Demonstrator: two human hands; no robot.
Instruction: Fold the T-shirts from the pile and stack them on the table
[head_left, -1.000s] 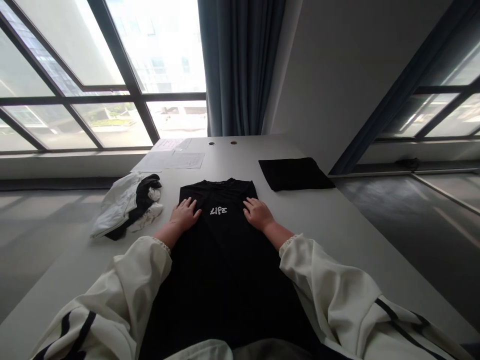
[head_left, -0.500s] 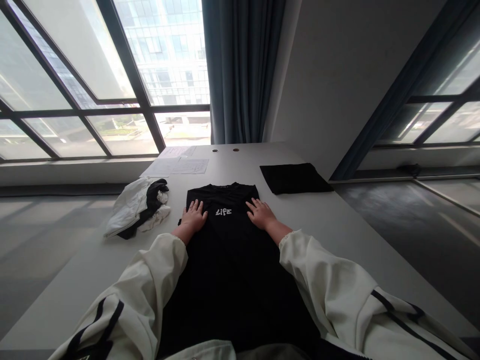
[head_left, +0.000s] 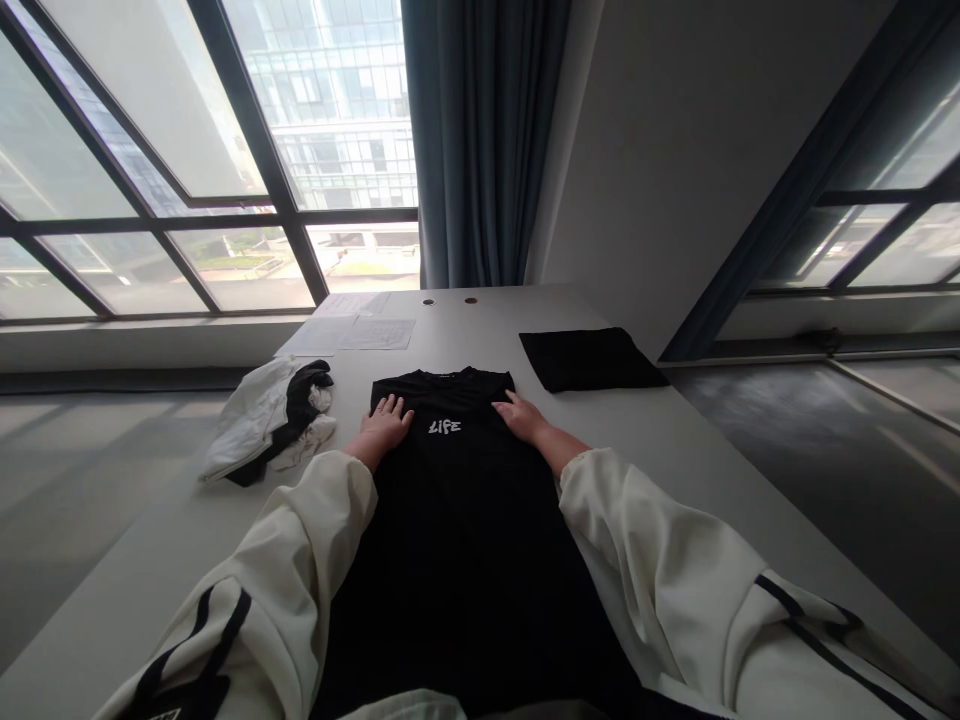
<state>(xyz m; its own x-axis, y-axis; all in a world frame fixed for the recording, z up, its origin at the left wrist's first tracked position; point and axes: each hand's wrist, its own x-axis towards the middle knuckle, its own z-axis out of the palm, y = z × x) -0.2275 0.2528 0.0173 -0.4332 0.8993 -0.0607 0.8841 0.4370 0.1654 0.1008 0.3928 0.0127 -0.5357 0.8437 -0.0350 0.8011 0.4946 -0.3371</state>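
A black T-shirt lies spread front side up, its neckline at the far end and white "Life" lettering across the chest. My left hand rests flat on the shirt's left shoulder area, fingers stretched out. At the opposite edge, my right hand is turned on its side, with the thumb over the cloth and the fingers at the shirt's border, closed on it. Part of those fingers is hidden. The shirt's lower end runs out of view toward my body.
The shirt is on a white table. To the left sits a crumpled white and black garment, with paper sheets beyond it. A folded black cloth lies at the right. Windows and a blue curtain stand behind.
My right hand has turned from lying flat with fingers spread to gripping the shirt's right edge. My left hand stays flat on the cloth.
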